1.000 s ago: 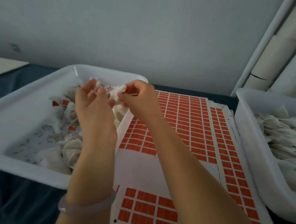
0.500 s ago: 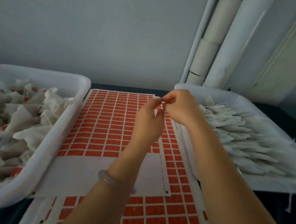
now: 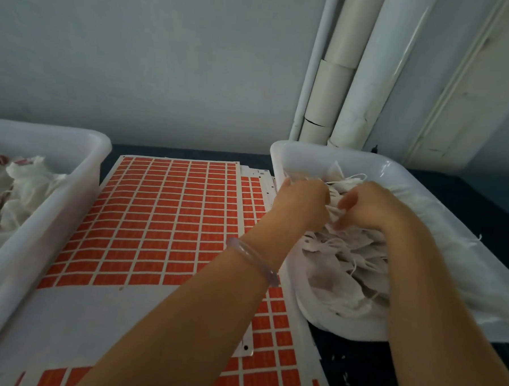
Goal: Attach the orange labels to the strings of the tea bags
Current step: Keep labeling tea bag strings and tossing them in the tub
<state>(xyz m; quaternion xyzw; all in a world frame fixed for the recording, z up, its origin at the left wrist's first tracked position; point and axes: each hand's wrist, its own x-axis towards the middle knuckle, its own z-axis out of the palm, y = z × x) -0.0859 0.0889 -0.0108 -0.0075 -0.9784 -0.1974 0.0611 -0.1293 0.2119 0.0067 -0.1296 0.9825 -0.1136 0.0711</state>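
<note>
White tea bags (image 3: 341, 265) heaped in tray (image 3: 293, 153), table's right edge. Both hands atop pile's far end: left hand (image 3: 303, 201) fingers hidden, right hand (image 3: 364, 207) curled onto bags; grip of either, cannot tell. Orange labels (image 3: 169, 218) lie leftward, table middle; left hand nearer.

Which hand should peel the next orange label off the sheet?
Probably left. The left hand sits at the bin wall beside the label sheet; the right hand is farther in, over the tea bags.
</note>
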